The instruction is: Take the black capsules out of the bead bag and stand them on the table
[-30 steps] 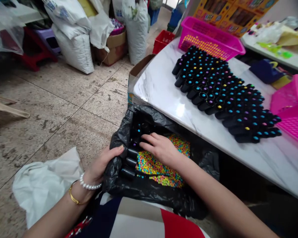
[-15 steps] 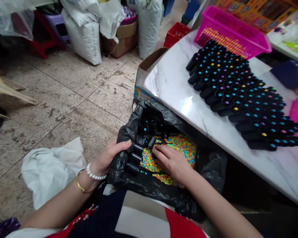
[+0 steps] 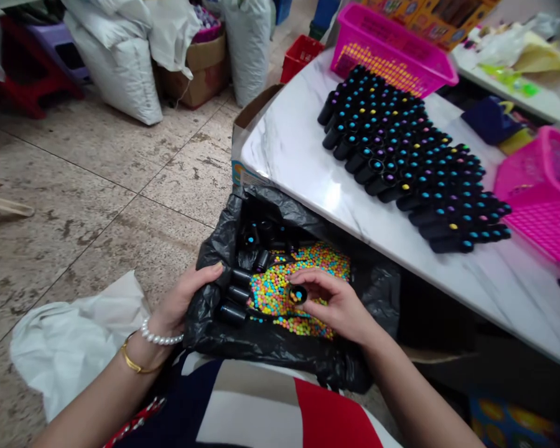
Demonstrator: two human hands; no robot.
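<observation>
My left hand (image 3: 180, 298), thumb over the rim, grips the left edge of a black plastic bag (image 3: 217, 246) that lines a box in front of me. Inside lie many small round beads (image 3: 273, 280) in yellow, pink, blue and green. Above them my right hand (image 3: 340, 306) pinches a small black tube (image 3: 298, 295) between thumb and fingers. Its open end faces me, with a few coloured beads showing in it. Several black tubes (image 3: 233, 313) lie along the bag's left side, near my left hand, and more sit at its dark far end.
On the marble-patterned table (image 3: 284, 149) to the right stand rows of black tubes (image 3: 396, 152) with coloured beads at their tops. Pink baskets (image 3: 536, 199) are beside and behind them. White sacks (image 3: 116, 68) stand on the floor; a white bag (image 3: 74, 342) lies at left.
My right hand has come up out of the beads and turned, now showing a black tube in its fingers. My left hand still holds the bag's edge. The whole view has shifted.
</observation>
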